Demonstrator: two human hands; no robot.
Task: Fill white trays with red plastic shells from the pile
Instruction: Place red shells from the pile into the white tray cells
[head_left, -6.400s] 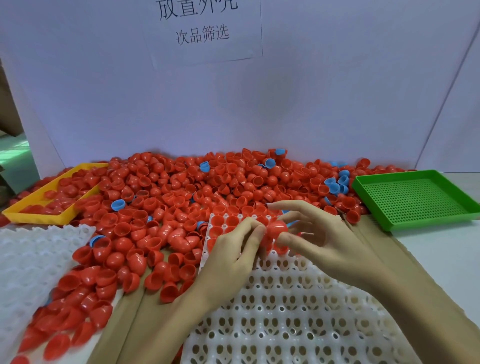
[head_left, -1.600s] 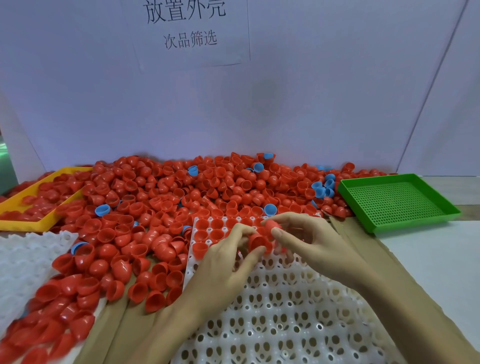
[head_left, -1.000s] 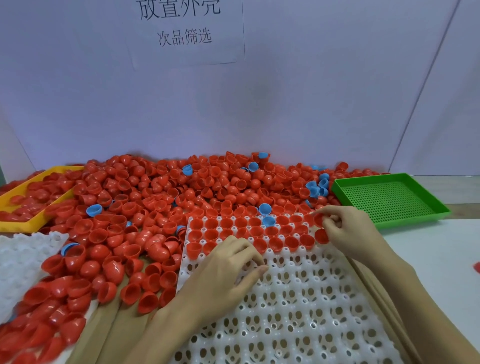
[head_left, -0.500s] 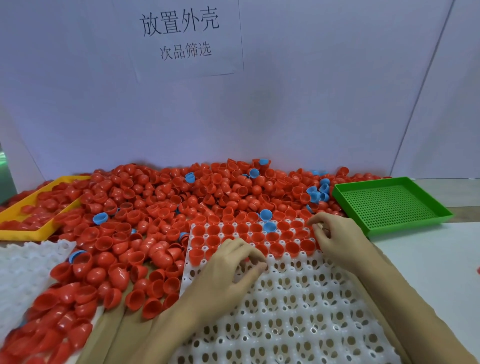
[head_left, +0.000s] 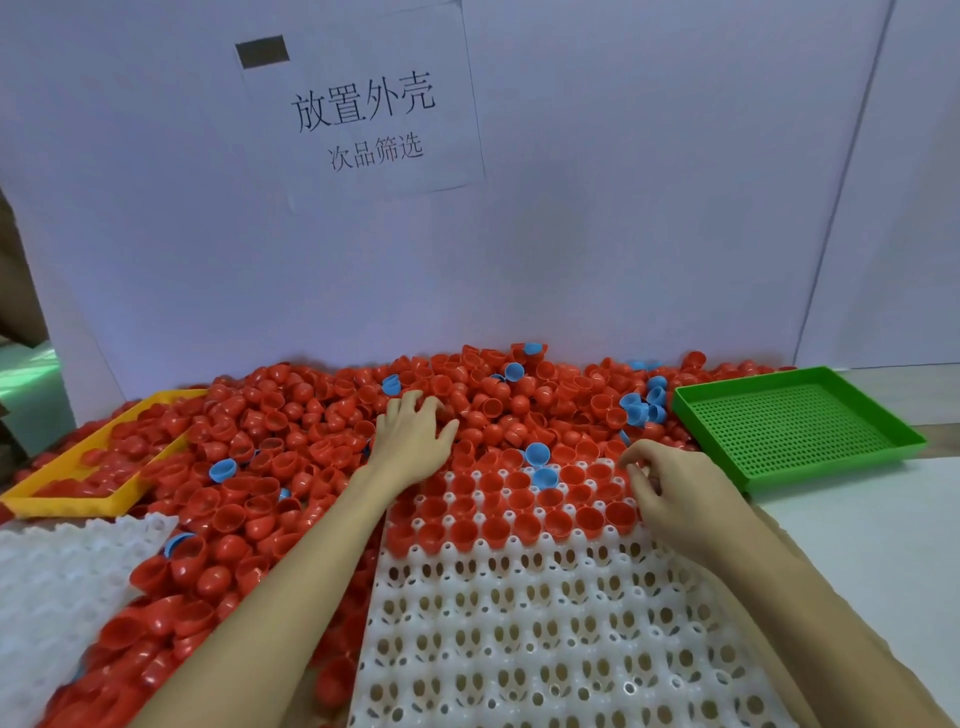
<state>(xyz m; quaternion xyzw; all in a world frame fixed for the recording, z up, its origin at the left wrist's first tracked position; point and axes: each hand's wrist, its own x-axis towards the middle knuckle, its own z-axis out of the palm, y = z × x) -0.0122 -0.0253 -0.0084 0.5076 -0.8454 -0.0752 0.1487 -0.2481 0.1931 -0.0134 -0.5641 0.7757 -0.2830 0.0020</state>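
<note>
- The left hand (head_left: 410, 441) lies palm-down on the pile of red plastic shells (head_left: 311, 431), its fingers (head_left: 415, 410) spread and slightly bent over the heap; whether a shell is already under the palm cannot be told. The spread suits raking up several shells at once.
- The right hand (head_left: 670, 488) sits at the far right corner of the white tray (head_left: 545, 649), fingers loosely curled with the tips drawn toward the thumb. It may be pinching or seating a shell there, but nothing held is clearly visible.
- The tray lies directly in front of the person with its far edge against the pile, probably so each shell travels only a short way.
- Its far rows hold red shells seated mouth-up in the cups; the many near rows are bare, so the filling looks early.
- A couple of blue caps (head_left: 537, 454) rest among the filled far rows, others scattered through the pile; they likely need keeping out.
- Another white tray (head_left: 57, 571) waits at the left, partly overlapped by spilled shells.
- A yellow tray (head_left: 78, 499) holding red shells lies at far left; a green perforated tray (head_left: 795, 426) sits at the right on the surface.
</note>
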